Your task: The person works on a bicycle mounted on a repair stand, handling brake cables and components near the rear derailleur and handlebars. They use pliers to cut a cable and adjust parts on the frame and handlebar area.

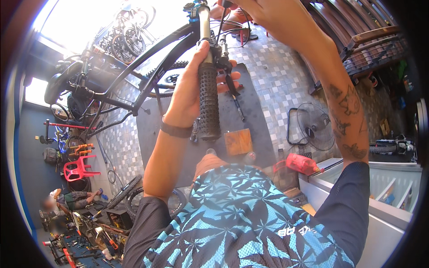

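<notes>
A bicycle handlebar [204, 24] runs down toward me, ending in a black knobbly rubber grip [208, 100]. My left hand [191, 85] is wrapped round the bar and the grip's inner end, thumb on top. Its fingertips show beyond the black brake lever [231, 82]. At the top edge, my right hand [248, 6] is beside the bar, fingers closed at a small dark piece that the frame cuts off; I cannot make out what it is. Thin black cables [221, 27] hang below that hand. The dark bicycle frame [167, 62] extends to the left.
Under the bike lies a dark mat [257, 109] with a wooden block [238, 142]. Right of it are a fan [313, 127], a red bottle [304, 164] and a wooden bench [371, 38]. To the left are a red chair [80, 168], a seated person [76, 200] and a tool-covered bench [87, 248].
</notes>
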